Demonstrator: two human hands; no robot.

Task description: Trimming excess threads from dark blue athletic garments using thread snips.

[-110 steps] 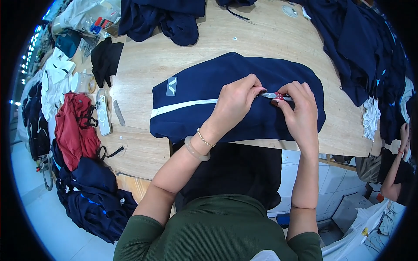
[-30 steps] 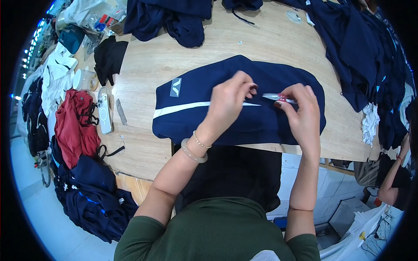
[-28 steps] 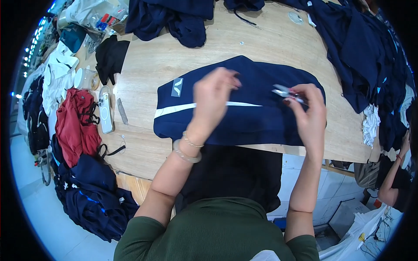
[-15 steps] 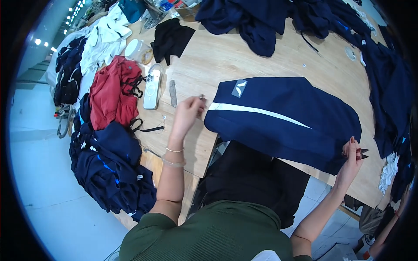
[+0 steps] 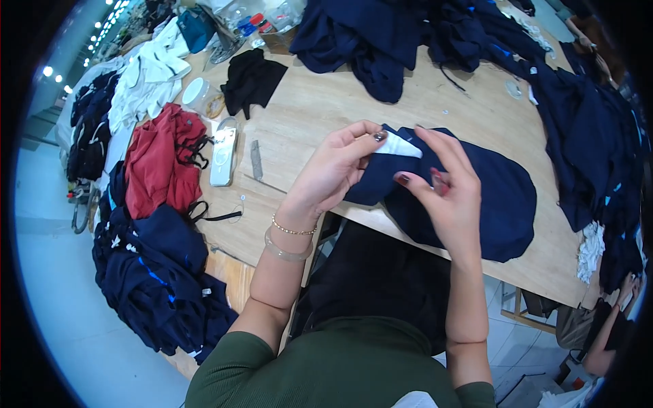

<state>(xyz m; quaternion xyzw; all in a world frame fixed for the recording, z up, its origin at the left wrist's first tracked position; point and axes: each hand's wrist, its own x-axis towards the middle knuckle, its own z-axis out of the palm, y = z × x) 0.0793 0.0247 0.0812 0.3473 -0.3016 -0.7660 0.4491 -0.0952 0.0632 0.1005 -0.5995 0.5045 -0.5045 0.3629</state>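
Note:
A navy garment piece (image 5: 496, 197) with a white stripe (image 5: 403, 145) lies on the table in front of me, its left end lifted and folded. My left hand (image 5: 333, 166) pinches that raised edge beside the stripe between thumb and fingers. Close on the right, my right hand (image 5: 452, 187) reaches over the cloth. Its thumb and forefinger are spread around the folded part, while the other fingers curl in. Whatever those curled fingers hold, if anything, is hidden; the dark-bladed snips seen earlier do not show.
Navy clothes (image 5: 163, 272) and a red garment (image 5: 163, 160) are heaped at left, beside a phone (image 5: 222, 156) and a grey strip (image 5: 256, 160). More navy cloth (image 5: 360, 41) lies at the back, and along the right edge (image 5: 571, 136). Another person's arm (image 5: 605, 340) shows at lower right.
My right hand has come left from the garment's right end to its left end. My left hand has taken hold of the edge there. The flat left end is now folded up.

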